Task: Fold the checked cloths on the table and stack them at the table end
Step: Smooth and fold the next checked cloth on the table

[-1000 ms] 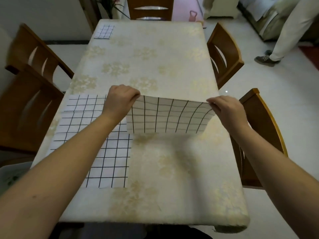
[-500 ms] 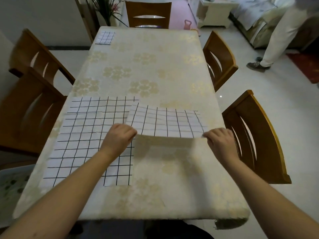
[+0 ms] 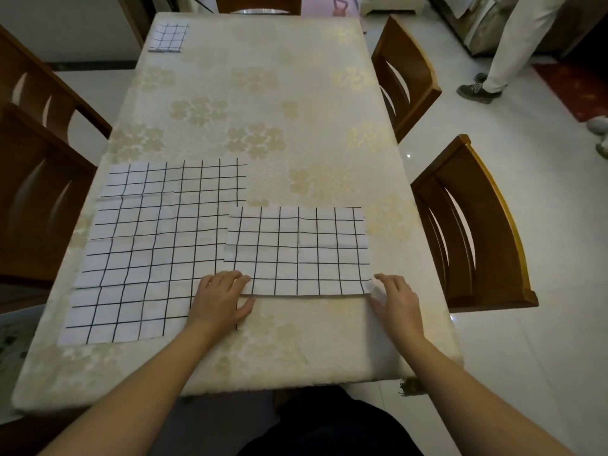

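Note:
A checked cloth point(image 3: 297, 251), white with black grid lines, lies folded in half on the near right of the table point(image 3: 296, 103). My left hand point(image 3: 222, 302) pinches its near left corner, fingers on top and thumb at the edge. At the near right corner, my right hand point(image 3: 398, 302) grips with its thumb under the edge. A larger unfolded checked cloth point(image 3: 154, 251) is spread flat to the left, and the folded one overlaps its right edge. A small folded checked cloth point(image 3: 168, 37) sits at the far left corner of the table.
Wooden chairs stand along the right side point(image 3: 477, 225) point(image 3: 404, 74), the left side point(image 3: 36, 179) and the far end. A person's legs point(image 3: 506, 54) are on the floor at the far right. The table has a pale flowered cover.
My hands brought the lifted far edge of the right cloth toward me and laid it on the near edge. The cloth now lies flat, folded in half.

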A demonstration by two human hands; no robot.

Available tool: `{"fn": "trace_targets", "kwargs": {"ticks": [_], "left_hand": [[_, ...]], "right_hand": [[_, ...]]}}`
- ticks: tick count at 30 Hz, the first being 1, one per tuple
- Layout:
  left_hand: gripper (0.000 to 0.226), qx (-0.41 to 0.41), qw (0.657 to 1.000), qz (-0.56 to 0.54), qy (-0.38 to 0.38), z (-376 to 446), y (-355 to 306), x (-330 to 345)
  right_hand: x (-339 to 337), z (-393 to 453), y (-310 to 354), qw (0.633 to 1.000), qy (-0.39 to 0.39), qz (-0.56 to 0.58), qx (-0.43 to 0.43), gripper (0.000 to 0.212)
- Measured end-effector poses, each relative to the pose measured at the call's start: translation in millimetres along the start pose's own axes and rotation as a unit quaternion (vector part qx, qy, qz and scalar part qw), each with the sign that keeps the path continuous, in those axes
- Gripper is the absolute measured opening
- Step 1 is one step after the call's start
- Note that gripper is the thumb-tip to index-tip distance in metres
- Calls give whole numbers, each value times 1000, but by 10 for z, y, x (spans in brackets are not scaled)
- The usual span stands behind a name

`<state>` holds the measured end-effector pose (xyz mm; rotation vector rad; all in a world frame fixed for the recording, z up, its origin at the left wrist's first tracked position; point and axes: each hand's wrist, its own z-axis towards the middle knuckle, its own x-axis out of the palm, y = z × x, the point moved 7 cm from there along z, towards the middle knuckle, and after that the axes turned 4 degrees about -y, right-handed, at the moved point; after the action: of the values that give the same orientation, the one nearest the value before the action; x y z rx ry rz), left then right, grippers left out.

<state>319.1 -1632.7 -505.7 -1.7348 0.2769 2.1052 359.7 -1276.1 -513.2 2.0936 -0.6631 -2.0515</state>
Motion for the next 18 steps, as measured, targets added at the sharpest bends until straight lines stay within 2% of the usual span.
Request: {"fn": "trace_targets", "kwargs": {"ticks": [3, 6, 9, 16, 18], "left_hand": [[42, 35, 999, -14, -4, 46, -269, 52], [28, 85, 996, -34, -1, 160, -654, 132], [36, 121, 991, -45, 38, 258, -1032, 258], [25, 203, 979, -17, 33, 532, -1707, 394], [27, 204, 978, 2, 40, 626, -1803, 441]], "right_hand": [[18, -68, -87, 996, 30, 36, 71, 55], [58, -119, -145, 988, 42, 82, 127, 44], [98, -154, -154, 974, 58, 123, 180, 29], [170, -158, -174, 902, 74, 303, 299, 25], [185, -132, -191, 866, 71, 360, 340, 22]]}}
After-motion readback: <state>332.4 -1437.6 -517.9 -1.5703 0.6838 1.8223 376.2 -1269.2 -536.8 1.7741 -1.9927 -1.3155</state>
